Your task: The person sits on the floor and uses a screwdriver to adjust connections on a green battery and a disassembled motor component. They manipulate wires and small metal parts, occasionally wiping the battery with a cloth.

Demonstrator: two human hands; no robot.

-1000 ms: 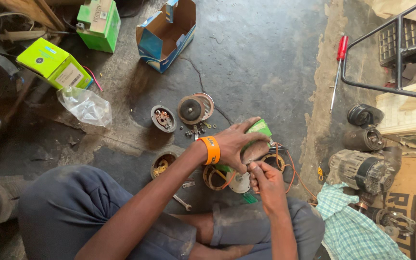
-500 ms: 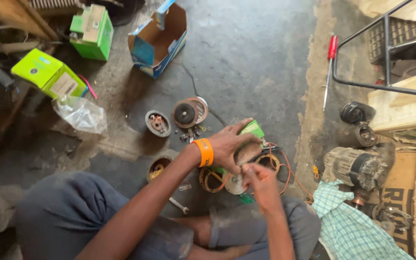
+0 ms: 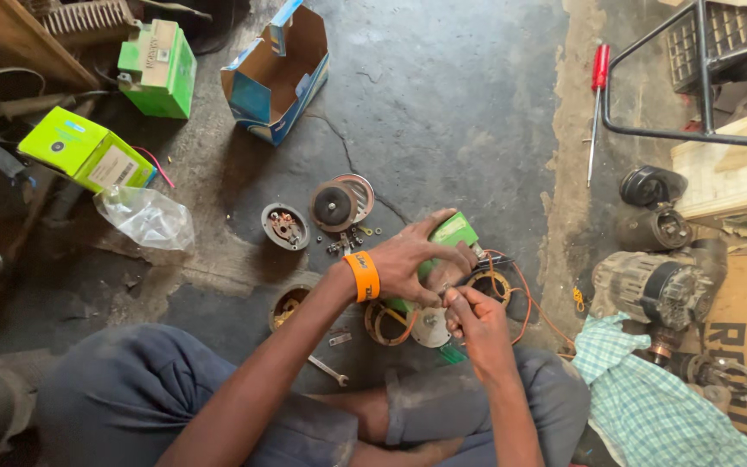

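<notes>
My left hand (image 3: 421,259), with an orange wristband (image 3: 362,275), grips a small green box-shaped part (image 3: 453,232) just above the concrete floor. My right hand (image 3: 470,313) pinches something small right below it, fingertips touching the left hand's fingers; what it pinches is too small to tell. Under both hands lie copper wire coils (image 3: 488,285) with orange leads and a round metal plate (image 3: 430,327). Left of the hands sit a round end cover (image 3: 284,226), a disc-shaped rotor part (image 3: 340,203) and small loose screws (image 3: 343,244).
An open blue cardboard box (image 3: 274,69), green boxes (image 3: 88,151) and a clear plastic bag (image 3: 144,216) lie at the left. A red-handled screwdriver (image 3: 596,99), a metal frame (image 3: 693,78), motor parts (image 3: 650,285) and a checked cloth (image 3: 650,389) are at the right. A wrench (image 3: 328,370) lies by my knee.
The view has shifted slightly. Both hands stay together over the coils; the right hand's fingers have moved a little closer under the green part.
</notes>
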